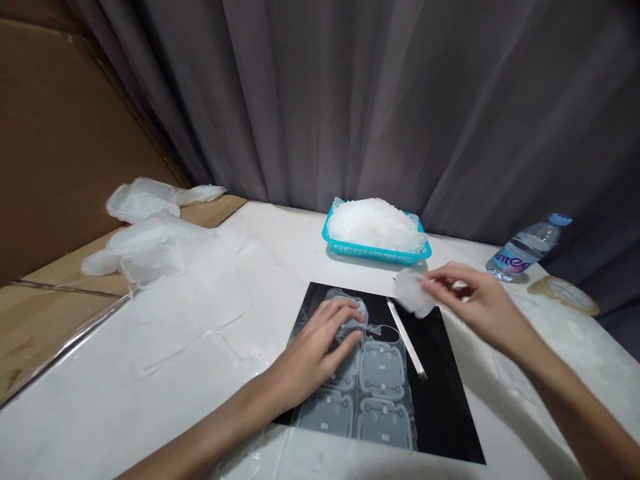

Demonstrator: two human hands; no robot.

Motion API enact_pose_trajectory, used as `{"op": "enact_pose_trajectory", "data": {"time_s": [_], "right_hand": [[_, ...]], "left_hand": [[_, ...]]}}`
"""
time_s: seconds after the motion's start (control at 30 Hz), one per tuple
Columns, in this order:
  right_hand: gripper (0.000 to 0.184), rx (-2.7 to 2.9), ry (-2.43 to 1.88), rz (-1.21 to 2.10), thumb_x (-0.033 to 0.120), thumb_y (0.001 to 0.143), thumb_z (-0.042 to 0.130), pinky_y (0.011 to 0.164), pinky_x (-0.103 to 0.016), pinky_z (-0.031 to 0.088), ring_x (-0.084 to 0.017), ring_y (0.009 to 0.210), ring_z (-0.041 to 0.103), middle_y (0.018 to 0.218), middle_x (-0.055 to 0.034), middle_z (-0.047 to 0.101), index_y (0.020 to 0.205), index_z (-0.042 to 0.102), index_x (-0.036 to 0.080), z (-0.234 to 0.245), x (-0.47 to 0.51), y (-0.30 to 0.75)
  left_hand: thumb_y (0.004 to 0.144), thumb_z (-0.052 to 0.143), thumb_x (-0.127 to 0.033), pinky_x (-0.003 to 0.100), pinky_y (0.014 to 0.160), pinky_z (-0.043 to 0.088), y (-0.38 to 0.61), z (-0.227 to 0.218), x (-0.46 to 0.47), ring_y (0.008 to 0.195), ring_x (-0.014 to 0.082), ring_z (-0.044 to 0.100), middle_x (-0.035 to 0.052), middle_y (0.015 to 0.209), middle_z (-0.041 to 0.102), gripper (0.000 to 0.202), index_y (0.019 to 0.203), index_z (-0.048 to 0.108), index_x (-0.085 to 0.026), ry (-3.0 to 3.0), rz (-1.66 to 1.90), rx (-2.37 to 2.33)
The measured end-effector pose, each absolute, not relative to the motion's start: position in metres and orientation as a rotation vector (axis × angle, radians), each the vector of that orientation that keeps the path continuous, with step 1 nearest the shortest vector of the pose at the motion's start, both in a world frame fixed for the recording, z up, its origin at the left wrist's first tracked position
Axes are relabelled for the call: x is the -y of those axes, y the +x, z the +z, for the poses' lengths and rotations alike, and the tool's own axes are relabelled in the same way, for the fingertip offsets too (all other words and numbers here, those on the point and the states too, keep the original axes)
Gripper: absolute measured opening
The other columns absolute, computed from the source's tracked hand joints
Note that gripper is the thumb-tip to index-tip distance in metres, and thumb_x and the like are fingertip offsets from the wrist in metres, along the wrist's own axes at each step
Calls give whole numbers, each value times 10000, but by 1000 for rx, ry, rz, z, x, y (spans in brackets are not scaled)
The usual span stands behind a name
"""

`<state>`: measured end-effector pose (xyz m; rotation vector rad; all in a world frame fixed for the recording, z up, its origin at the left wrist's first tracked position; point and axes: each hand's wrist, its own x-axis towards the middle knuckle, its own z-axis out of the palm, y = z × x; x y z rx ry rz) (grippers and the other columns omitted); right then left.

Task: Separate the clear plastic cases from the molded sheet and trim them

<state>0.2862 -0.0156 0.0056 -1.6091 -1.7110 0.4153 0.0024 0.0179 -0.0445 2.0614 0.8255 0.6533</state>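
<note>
My left hand (pixel 320 343) lies flat with fingers spread on a clear film sheet of several rounded die-cut pieces (pixel 367 383), which rests on a black mat (pixel 445 400). My right hand (pixel 475 297) pinches a small translucent white piece (pixel 413 292) just above the mat's far right corner. A thin metal tool (pixel 406 338), possibly tweezers, lies on the mat between my hands.
A turquoise basket (pixel 375 250) heaped with white translucent pieces stands behind the mat. Crumpled clear plastic bags (pixel 150 237) lie at the left over cardboard (pixel 55 140). A water bottle (pixel 527 248) and a tape roll (pixel 565 293) sit at the right. A grey curtain (pixel 380 100) hangs behind.
</note>
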Motion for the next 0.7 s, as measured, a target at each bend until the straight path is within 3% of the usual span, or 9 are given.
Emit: {"op": "enact_pose_trajectory", "data": {"time_s": [0.13, 0.27, 0.3, 0.37, 0.43, 0.5, 0.57, 0.7], "right_hand": [[379, 1598, -2008, -442, 395, 952, 527, 620, -347, 397, -179, 628, 530, 865, -104, 674, 991, 817, 154, 29, 21, 352], [346, 1419, -2264, -869, 319, 909, 576, 561, -347, 306, -171, 623, 474, 1018, -169, 713, 1094, 818, 155, 44, 36, 417], [276, 1398, -2367, -838, 293, 865, 648, 561, -347, 289, -146, 587, 434, 1026, -160, 723, 1050, 833, 204, 46, 38, 428], [168, 1351, -2735, -473, 251, 727, 816, 566, -355, 265, -103, 521, 385, 948, -136, 741, 886, 856, 285, 46, 37, 442], [138, 1381, -2955, 34, 209, 636, 901, 591, -360, 296, -117, 525, 470, 863, -110, 744, 713, 832, 300, 43, 33, 444], [155, 1506, -2973, 352, 232, 638, 919, 616, -362, 333, -170, 587, 586, 808, -92, 740, 598, 777, 279, 38, 28, 440], [241, 1636, -2928, 378, 340, 677, 904, 606, -368, 351, -206, 600, 626, 770, -92, 731, 540, 722, 260, 32, 24, 438], [453, 1828, -2806, 124, 598, 643, 851, 499, -347, 339, -193, 433, 540, 672, -110, 699, 467, 627, 245, 13, 22, 455]], "left_hand": [[1036, 532, -498, 553, 1230, 359, -4, -52, -18, 1526, 338, 362, 131, 1620, 448, 460, 1410, 553, -230, 2395, 396, -890], [1023, 497, -591, 556, 1242, 345, -3, -58, -16, 1560, 363, 301, 154, 1677, 374, 649, 1520, 479, -173, 2512, 290, -929], [1026, 487, -597, 547, 1242, 348, -2, -60, -16, 1563, 360, 297, 152, 1682, 365, 661, 1529, 470, -169, 2531, 289, -937], [1030, 468, -607, 536, 1241, 349, -1, -62, -15, 1566, 354, 291, 153, 1685, 357, 683, 1545, 451, -160, 2562, 291, -951], [1032, 446, -621, 530, 1240, 347, 0, -63, -15, 1569, 350, 285, 160, 1686, 350, 716, 1566, 418, -145, 2587, 281, -966], [1033, 425, -634, 522, 1240, 342, 0, -64, -15, 1569, 347, 286, 168, 1689, 341, 745, 1581, 390, -130, 2614, 269, -987], [1033, 413, -641, 507, 1237, 341, 1, -66, -16, 1564, 342, 300, 169, 1686, 346, 753, 1582, 385, -127, 2642, 267, -1012], [1024, 408, -659, 510, 1214, 357, 1, -68, -15, 1547, 362, 333, 172, 1662, 396, 766, 1575, 402, -127, 2677, 284, -1089]]}}
